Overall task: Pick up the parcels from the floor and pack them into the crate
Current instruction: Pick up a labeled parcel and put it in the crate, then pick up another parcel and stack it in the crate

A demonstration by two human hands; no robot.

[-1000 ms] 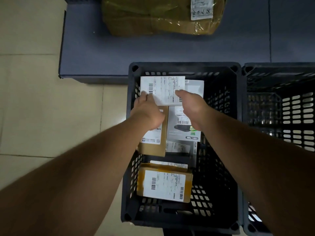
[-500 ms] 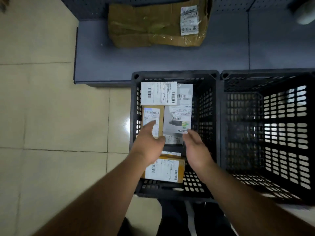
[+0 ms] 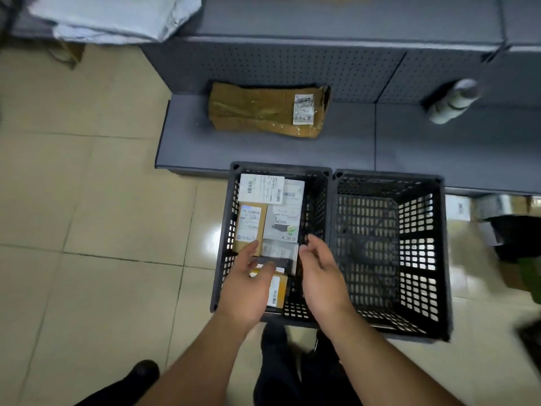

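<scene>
A black slotted crate (image 3: 222,230) stands on the tiled floor and holds several parcels. A white-labelled parcel (image 3: 261,189) lies at its far end, a brown box (image 3: 248,224) and a grey pouch (image 3: 285,218) lie below it, and a yellow-brown box (image 3: 278,291) sits at the near end. My left hand (image 3: 246,285) hovers over the near part of the crate with fingers relaxed, holding nothing. My right hand (image 3: 319,273) hangs beside it, palm inward, fingers loose and empty.
A second black crate (image 3: 439,259) with no parcels in it stands against the first on the right. A crumpled brown parcel (image 3: 263,109) and a pale bottle (image 3: 452,101) lie on the grey shelf base (image 3: 336,145). More parcels (image 3: 497,206) lie on the floor at right.
Both hands let go of the white-labelled parcel at the crate's far end and drew back toward me. The view has pulled up and away from the crate.
</scene>
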